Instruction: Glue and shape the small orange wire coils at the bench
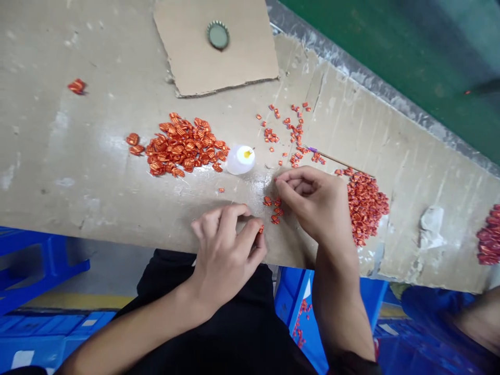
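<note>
My left hand [224, 255] pinches a small red-orange ribbed foil piece [261, 228] between thumb and fingertips at the table's front edge. My right hand [312, 203] hovers just beyond it, fingertips drawn together near a few loose ribbed pieces [273, 208]; anything between them is too small to tell. A heap of larger ribbed pieces [183, 146] lies left of a white glue bottle [241, 159] with a yellow tip. Tiny red-orange bits [292, 133] are scattered above my right hand, and a dense red-orange pile [365, 205] lies to its right.
The worktop is a worn cardboard sheet [97, 172], with a loose cardboard piece [238, 57] holding a bottle cap [217, 35]. A thin stick [332, 160] lies by the right pile. Blue crates [297, 297] sit below the front edge, one holding red pieces.
</note>
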Tool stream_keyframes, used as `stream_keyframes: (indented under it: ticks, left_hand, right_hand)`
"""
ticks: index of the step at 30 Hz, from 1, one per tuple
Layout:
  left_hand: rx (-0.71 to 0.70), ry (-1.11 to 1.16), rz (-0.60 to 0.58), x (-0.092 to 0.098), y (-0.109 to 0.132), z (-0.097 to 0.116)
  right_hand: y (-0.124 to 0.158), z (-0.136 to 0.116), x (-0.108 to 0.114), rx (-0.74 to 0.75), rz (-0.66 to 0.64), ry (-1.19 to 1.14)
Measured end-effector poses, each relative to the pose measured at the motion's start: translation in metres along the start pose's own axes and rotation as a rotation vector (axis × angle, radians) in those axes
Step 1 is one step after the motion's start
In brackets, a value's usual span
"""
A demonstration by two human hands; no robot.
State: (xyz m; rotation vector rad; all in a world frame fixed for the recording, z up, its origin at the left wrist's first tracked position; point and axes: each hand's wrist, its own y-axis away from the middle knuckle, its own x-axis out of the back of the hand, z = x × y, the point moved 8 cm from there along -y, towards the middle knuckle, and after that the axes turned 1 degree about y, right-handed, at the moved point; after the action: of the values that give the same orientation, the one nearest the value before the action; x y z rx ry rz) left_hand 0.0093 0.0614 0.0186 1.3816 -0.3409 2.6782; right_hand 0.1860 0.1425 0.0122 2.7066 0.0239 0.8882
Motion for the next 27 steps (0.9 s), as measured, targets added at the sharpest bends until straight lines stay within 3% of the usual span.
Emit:
stream_keyframes:
  ticks: [4, 11, 18, 27]
  left_hand:
    - [0.038, 0.004, 0.008, -0.001, -0.003, 0.000]
    - [0.059, -0.001, 0.028, -0.001, -0.007, -0.001]
    - [0.058, 0.013, 0.028, -0.001, -0.008, -0.003]
    - [0.064, 0.053, -0.004, -0.003, -0.010, -0.004]
  right_hand:
    - [0.014, 0.006, -0.002, -0.046, -0.130, -0.015]
    - [0.013, 0.000, 0.003, 0.006, 0.003, 0.002]
    - [0.009, -0.018, -0.005, 0.249, -0.028, 0.263]
    - [0.002, -0.018, -0.005, 0.235, -0.114, 0.279]
